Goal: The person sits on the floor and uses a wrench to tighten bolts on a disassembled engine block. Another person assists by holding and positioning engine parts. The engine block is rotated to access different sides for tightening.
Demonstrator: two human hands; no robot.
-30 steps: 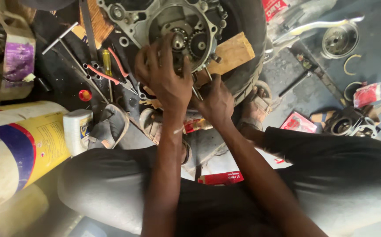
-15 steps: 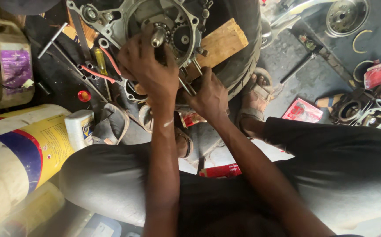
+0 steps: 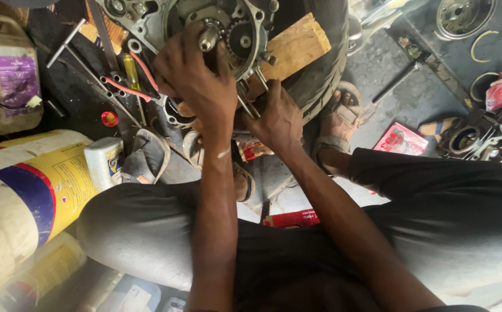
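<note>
Head view, looking straight down at an open grey metal engine case with exposed gears (image 3: pixel 228 29), sitting on a black rubber tyre (image 3: pixel 326 63) on the floor, probably to keep it steady and off the grit. Pale wooden block (image 3: pixel 294 46) wedged against the case's right side, likely as a chock. Left hand (image 3: pixel 196 86) spread over the near-left of the case, fingers curled around the shaft area, pressing down as if bracing. Right hand (image 3: pixel 280 118) closed on a thin steel rod-like tool (image 3: pixel 248 104) at the near edge; can't tell exactly what kind. Yellow-handled screwdriver (image 3: pixel 131 69) and red-handled tools (image 3: pixel 127 89) lying just left, within easy reach. Big yellow and blue plastic drum (image 3: pixel 25 190) at near left, separate grey cylinder block (image 3: pixel 473 138) well apart on the right.
</note>
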